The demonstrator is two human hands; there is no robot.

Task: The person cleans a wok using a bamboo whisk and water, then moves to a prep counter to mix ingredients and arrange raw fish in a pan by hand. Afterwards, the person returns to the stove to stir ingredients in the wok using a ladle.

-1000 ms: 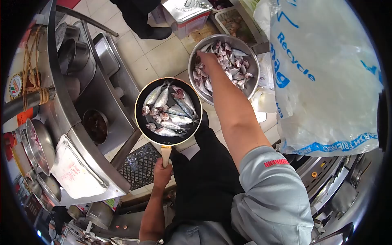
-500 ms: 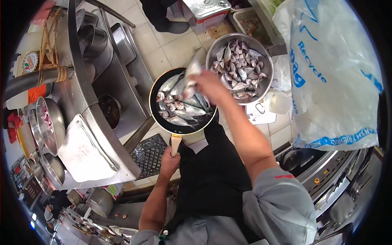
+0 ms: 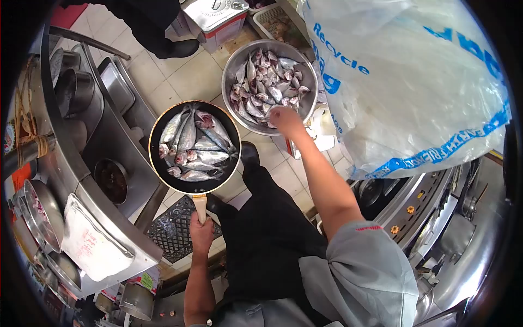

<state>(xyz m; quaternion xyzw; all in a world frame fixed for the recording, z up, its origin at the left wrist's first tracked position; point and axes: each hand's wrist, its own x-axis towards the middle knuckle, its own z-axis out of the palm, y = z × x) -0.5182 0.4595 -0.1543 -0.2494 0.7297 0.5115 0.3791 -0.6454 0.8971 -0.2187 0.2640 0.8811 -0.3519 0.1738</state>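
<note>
My left hand [image 3: 202, 233] is wrapped round the pale handle of a black frying pan [image 3: 229, 163]. Several whole silvery fish [image 3: 204, 157] lie side by side in the pan, some with reddish heads. Up and to the right stands a large steel bowl [image 3: 226, 84], heaped with many more small fish [image 3: 269, 82]. My right hand [image 3: 287, 122] is at the bowl's near rim, over the closest fish, with its fingers curled closed. What lies between those fingertips is hidden.
A big clear plastic bag [image 3: 397, 109] with blue print hangs at the right, near a stove [image 3: 403, 218]. On the left stands a steel counter [image 3: 117, 218] with a folded white cloth [image 3: 92, 240]. Another person's dark shoe [image 3: 180, 49] is on the tiled floor ahead.
My right hand has gone from over the pan, where it held a fish, to the bowl. That fish is out of the hand, and the pan's fish lie differently. The view has shifted right.
</note>
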